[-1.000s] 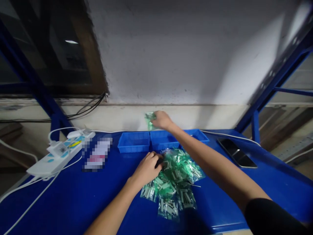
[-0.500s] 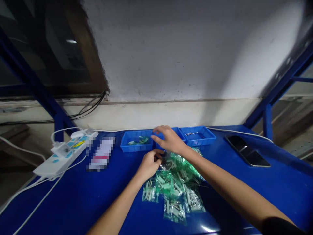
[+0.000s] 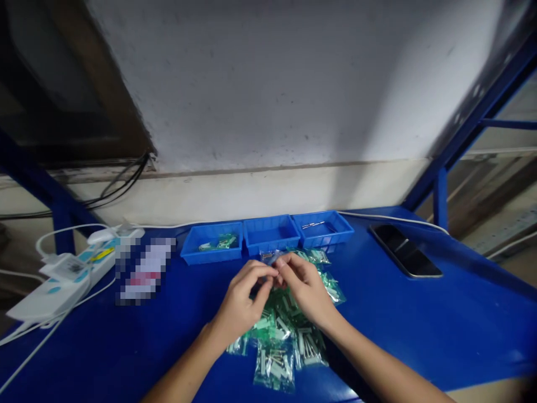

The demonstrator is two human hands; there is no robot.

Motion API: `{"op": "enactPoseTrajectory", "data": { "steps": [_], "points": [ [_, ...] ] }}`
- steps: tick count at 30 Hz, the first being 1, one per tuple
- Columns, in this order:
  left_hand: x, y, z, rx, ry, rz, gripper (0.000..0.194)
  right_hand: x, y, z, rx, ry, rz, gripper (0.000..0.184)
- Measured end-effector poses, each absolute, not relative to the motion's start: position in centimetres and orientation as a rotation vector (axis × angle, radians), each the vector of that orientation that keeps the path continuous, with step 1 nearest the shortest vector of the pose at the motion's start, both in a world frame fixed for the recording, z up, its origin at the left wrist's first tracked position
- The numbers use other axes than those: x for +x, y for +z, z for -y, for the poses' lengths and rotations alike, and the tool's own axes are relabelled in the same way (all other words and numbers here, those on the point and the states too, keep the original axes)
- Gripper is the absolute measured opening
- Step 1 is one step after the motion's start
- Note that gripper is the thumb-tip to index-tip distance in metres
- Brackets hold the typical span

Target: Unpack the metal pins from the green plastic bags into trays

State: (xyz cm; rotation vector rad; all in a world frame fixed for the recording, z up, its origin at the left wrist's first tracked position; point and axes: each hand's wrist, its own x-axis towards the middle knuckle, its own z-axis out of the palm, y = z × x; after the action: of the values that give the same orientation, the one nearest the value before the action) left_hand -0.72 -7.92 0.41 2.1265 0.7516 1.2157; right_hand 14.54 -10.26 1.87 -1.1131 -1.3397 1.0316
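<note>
My left hand (image 3: 247, 296) and my right hand (image 3: 305, 284) meet above a pile of green-tinted clear packets (image 3: 274, 358). Thumbs and fingertips of both are pinched together on a small clear plastic bag (image 3: 268, 256), which shows just beyond the fingers and is largely covered by them. Pale strips and metal screws or pins show through the packets. Behind the hands three blue trays stand in a row: the left tray (image 3: 210, 258) holds a few green packets, the middle tray (image 3: 272, 244) shows a bare floor, and the right tray (image 3: 327, 240) contains a few thin metal pieces.
A white power strip (image 3: 62, 285) with plugs and cables lies at the left, beside a pixelated pale item (image 3: 146, 271). To the right a dark phone (image 3: 405, 250) rests on the blue table (image 3: 398, 324). A wall and blue frame posts bound the back.
My right hand has come down from over the middle tray to meet my left hand, and both now pinch the small bag. The view has shifted slightly to the right.
</note>
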Motion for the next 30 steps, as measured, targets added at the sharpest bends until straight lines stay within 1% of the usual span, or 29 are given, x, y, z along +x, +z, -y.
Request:
{"op": "enactPoseTrajectory", "data": {
  "steps": [2,4,6,7,8,10,11,13,16,19,22,24,26,27,28,30],
  "points": [
    [-0.5,0.7,8.4,2.266,1.198,-0.691,0.017,14.5,1.6,10.3,-1.076,1.004,1.265,0.025],
    [-0.5,1.0,8.6,2.268,1.172,-0.732,0.014,14.6,1.3,10.3,-1.047,0.921,1.209,0.016],
    [-0.5,1.1,8.5,2.130,1.105,-0.847,0.010,14.7,1.1,10.3,-1.048,0.826,1.200,0.025],
    [-0.6,1.0,8.4,2.020,1.072,-0.895,0.012,14.7,1.0,10.4,-1.062,0.766,1.228,0.027],
    [-0.6,0.8,8.3,1.893,1.052,-0.923,0.017,14.8,1.0,10.4,-1.073,0.696,1.285,0.024],
    [-0.6,0.4,7.8,1.628,1.050,-0.934,0.029,14.8,1.0,10.5,-1.058,0.534,1.453,0.011],
    [-0.7,0.2,7.6,1.521,1.061,-0.930,0.033,14.8,1.0,10.6,-1.037,0.456,1.533,0.010],
    [-0.7,0.0,7.3,1.421,1.084,-0.945,0.033,14.6,1.0,10.7,-1.017,0.346,1.637,0.015],
    [-0.7,0.3,7.0,1.565,1.169,-1.035,0.021,14.4,1.0,10.9,-1.088,0.335,1.658,0.021],
    [-0.9,0.8,7.3,1.921,1.326,-1.044,0.010,14.4,1.2,10.7,-1.128,0.500,1.604,0.017],
    [-0.9,1.0,7.7,2.195,1.403,-0.930,0.007,14.6,1.1,10.3,-1.082,0.705,1.484,0.019],
    [-0.9,0.9,7.8,2.225,1.409,-0.913,0.006,14.8,1.1,10.1,-1.063,0.740,1.491,0.017],
    [-1.1,0.9,7.5,2.217,1.378,-0.966,0.006,15.1,1.3,10.0,-1.075,0.708,1.574,0.007],
    [-1.3,1.0,7.3,2.217,1.364,-1.013,0.007,15.3,1.5,9.9,-1.090,0.673,1.608,0.005],
    [-1.7,1.1,6.9,2.221,1.361,-1.075,0.009,15.5,1.9,9.7,-1.107,0.613,1.617,0.007],
    [-3.0,1.5,5.8,2.238,1.395,-1.249,0.013,16.1,2.7,8.9,-1.136,0.382,1.552,0.008]
  ]
}}
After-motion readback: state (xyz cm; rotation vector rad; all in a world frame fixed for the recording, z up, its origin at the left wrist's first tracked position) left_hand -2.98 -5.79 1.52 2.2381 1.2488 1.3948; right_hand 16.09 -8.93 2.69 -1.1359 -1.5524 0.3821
